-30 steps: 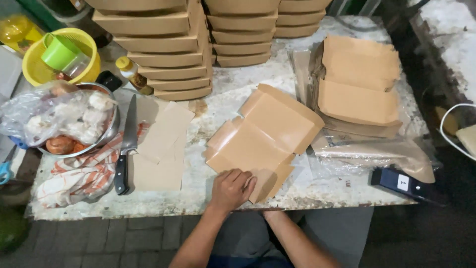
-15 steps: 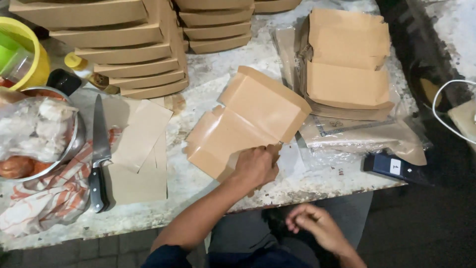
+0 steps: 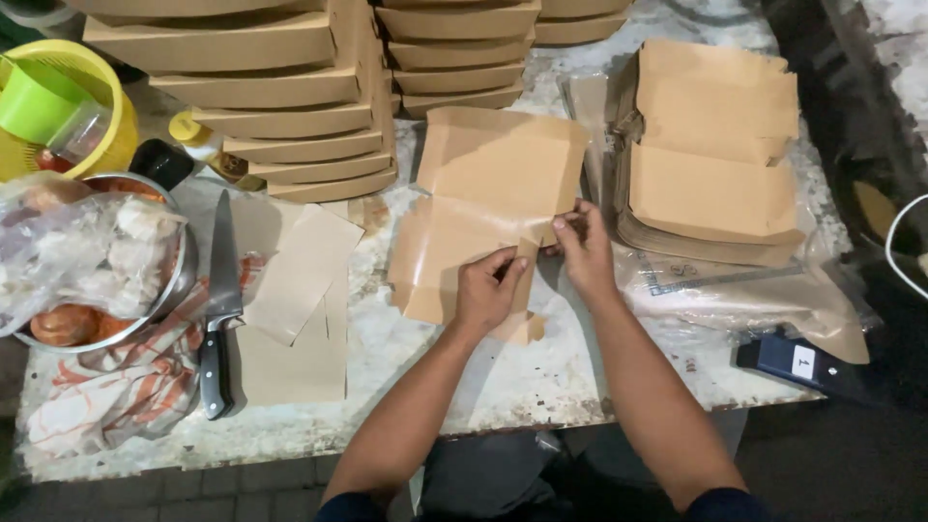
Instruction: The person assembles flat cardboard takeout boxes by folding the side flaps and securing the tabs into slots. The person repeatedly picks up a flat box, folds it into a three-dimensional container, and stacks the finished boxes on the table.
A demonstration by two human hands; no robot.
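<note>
1. The left hand (image 3: 486, 290) and right hand (image 3: 583, 244) both pinch the flat brown box blank (image 3: 488, 198) near the table's (image 3: 541, 387) front edge.
2. The blank is not yet folded; finished boxes (image 3: 290, 106) are stacked along the back edge.
3. More blanks (image 3: 710, 174) wait toward the right edge.

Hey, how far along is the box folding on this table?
Done: stacks of folded boxes along the back. In hand: the left hand and right hand grip one flat box blank, not yet folded up. Left: a pile of flat blanks to the right.
</note>
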